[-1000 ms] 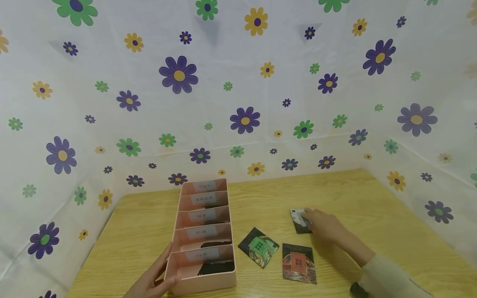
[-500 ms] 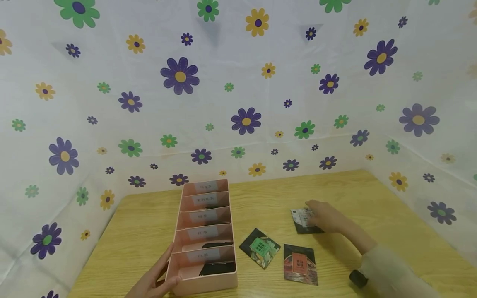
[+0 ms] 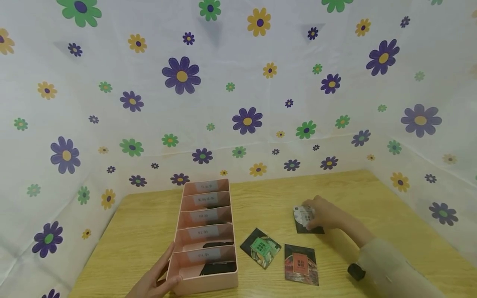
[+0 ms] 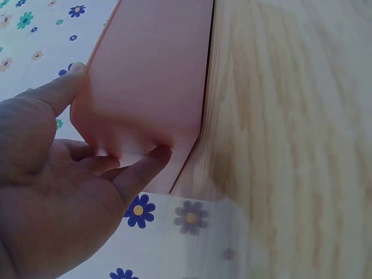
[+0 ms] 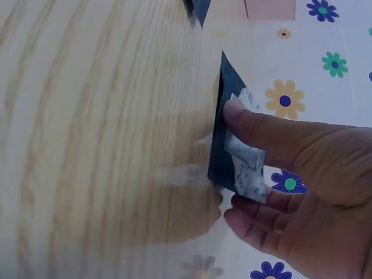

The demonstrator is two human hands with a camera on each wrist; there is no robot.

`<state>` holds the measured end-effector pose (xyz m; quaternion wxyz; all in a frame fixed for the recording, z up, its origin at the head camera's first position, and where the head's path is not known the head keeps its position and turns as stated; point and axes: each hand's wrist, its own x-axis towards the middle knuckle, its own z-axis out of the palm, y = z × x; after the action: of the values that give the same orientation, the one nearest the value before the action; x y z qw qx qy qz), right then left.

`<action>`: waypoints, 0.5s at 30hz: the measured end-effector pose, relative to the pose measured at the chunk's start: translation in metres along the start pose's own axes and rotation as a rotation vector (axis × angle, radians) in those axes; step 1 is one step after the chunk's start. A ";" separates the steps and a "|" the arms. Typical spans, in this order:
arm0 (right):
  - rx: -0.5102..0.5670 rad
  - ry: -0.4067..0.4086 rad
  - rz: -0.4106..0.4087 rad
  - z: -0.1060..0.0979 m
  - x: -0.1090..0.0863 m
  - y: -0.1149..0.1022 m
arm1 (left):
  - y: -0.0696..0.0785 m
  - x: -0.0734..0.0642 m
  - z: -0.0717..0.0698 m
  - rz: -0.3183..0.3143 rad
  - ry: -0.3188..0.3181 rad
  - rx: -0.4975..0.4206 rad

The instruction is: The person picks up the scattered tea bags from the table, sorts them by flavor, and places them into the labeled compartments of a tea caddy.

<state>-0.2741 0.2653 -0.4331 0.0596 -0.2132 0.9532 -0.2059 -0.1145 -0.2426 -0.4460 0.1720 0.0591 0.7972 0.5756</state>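
My right hand point(image 3: 328, 213) pinches a black tea sachet point(image 3: 304, 227) with a white and grey printed face, on the right of the table. In the right wrist view the thumb presses on the face of this sachet point(image 5: 218, 154), the other fingers behind its edge. My left hand point(image 3: 153, 278) grips the near left corner of a long pink divided box point(image 3: 208, 284), thumb at its front wall and fingers along its side. Between box and right hand lie a green-labelled sachet point(image 3: 260, 248) and a red-labelled sachet point(image 3: 301, 265), both flat.
The box has several compartments in a row, each with a pale label point(image 3: 208, 230). Black packets point(image 3: 218, 268) lie in the nearer compartments. A white curtain with flowers point(image 3: 247, 121) surrounds the wooden table point(image 3: 261, 198) at the back and sides.
My right hand has shifted from the face of the black and white sachet to its right side and now pinches it. The left hand stays at the box corner.
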 end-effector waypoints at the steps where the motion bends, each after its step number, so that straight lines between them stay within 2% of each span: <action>1: 0.016 0.012 -0.002 0.000 0.000 0.001 | 0.000 0.000 0.000 -0.003 0.002 0.000; 10: 0.073 0.143 -0.096 -0.002 0.000 0.008 | 0.003 -0.002 0.002 -0.023 0.026 0.014; 15: 0.125 0.182 -0.140 -0.009 -0.002 0.008 | 0.003 -0.001 0.003 -0.043 0.042 0.023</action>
<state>-0.2767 0.2761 -0.4282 -0.0285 -0.2555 0.9227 -0.2872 -0.1125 -0.2395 -0.4437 0.1670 0.0320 0.8083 0.5637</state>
